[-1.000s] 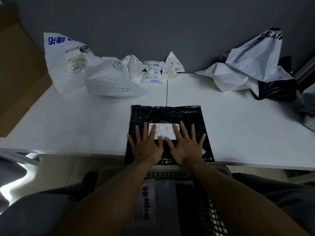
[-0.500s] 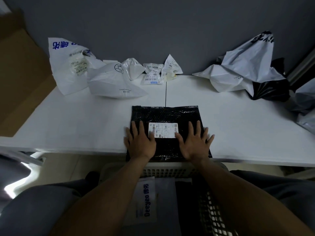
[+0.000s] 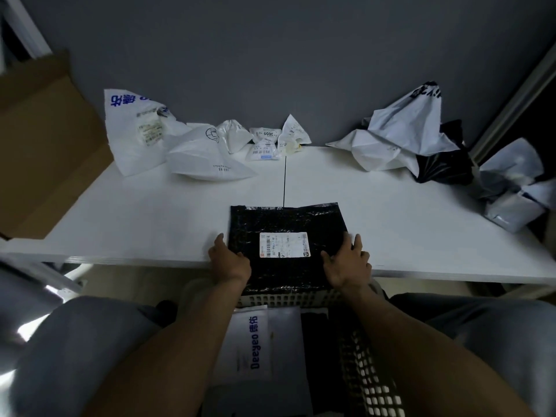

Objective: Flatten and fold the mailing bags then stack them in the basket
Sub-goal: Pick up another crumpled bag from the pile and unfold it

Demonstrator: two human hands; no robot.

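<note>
A black mailing bag with a white shipping label lies flat on the white table, its near end hanging over the front edge. My left hand grips the bag's left edge, thumb on top. At the right edge my right hand grips the same way. Below the table edge, between my knees, sits a white lattice basket. It holds a folded white bag with blue print and a dark one beside it.
Crumpled white mailing bags lie along the wall at the back left and centre. A white and black heap sits at the back right, with grey bags at the right edge. A cardboard box stands left of the table.
Both hands have slid apart from the label at the bag's middle out to its left and right edges, and their fingers have gone from flat to gripping.
</note>
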